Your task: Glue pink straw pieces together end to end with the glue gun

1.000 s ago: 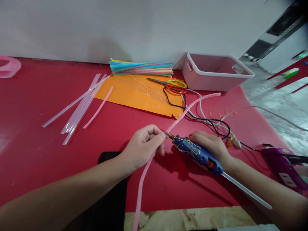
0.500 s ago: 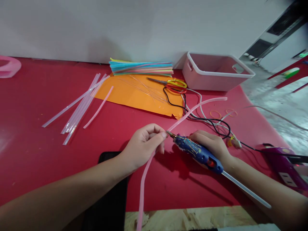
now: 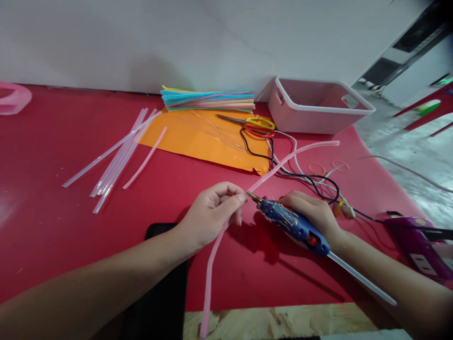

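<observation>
My left hand (image 3: pixel 212 215) is closed in a pinch on a long pink straw (image 3: pixel 293 155), which runs from the lower table edge up past my fingers toward the white basket. My right hand (image 3: pixel 313 212) grips a blue glue gun (image 3: pixel 293 225). Its metal nozzle touches the straw right beside my left fingertips. A clear glue stick (image 3: pixel 361 278) sticks out of the back of the gun.
On the red table (image 3: pixel 53 222) lie several clear glue sticks (image 3: pixel 113 160), an orange sheet (image 3: pixel 205 137), a bundle of coloured straws (image 3: pixel 208 100), scissors (image 3: pixel 253 123), a white basket (image 3: pixel 318 105), tangled cables (image 3: pixel 304 177), rubber bands (image 3: pixel 316 168), a purple power strip (image 3: pixel 417 243) and a black phone (image 3: pixel 159 293).
The far end of the pink straw has swung to the right and slightly down. The glue gun has shifted a little to the right; both hands stay in place.
</observation>
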The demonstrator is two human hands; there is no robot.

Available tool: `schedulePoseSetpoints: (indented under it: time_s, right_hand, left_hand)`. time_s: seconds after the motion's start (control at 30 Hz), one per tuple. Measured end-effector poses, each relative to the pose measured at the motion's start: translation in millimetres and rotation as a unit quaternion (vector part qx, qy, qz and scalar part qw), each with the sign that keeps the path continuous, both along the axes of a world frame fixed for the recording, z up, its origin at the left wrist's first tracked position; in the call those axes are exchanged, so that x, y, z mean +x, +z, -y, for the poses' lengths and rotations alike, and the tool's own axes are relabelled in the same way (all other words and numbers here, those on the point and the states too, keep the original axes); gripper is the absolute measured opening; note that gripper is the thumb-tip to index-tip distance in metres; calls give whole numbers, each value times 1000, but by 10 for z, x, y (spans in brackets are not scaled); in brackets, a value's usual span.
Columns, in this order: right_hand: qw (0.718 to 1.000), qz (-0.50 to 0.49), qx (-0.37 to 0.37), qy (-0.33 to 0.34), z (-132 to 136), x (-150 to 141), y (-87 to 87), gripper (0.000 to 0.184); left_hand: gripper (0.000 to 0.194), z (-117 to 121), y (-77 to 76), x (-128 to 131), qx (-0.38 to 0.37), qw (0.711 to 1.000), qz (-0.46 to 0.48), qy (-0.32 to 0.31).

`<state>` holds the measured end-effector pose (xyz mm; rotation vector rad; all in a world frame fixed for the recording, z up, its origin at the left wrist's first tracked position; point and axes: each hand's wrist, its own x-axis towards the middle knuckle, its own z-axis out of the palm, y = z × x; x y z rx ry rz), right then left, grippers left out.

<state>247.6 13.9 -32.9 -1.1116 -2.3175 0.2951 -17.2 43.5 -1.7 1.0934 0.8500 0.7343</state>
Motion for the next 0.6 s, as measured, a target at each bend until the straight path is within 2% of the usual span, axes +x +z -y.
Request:
schedulePoseSetpoints:
  time_s: [0.3, 0.6]
  right_hand:
    - [1000, 1, -25, -19, 5, -14, 16, 9]
    - [1000, -2, -5, -13, -6, -27, 31, 5]
  left_hand:
    - [13, 1, -1, -2, 3, 1000, -18, -1]
    - [14, 5, 13, -4, 0, 1000, -12, -1]
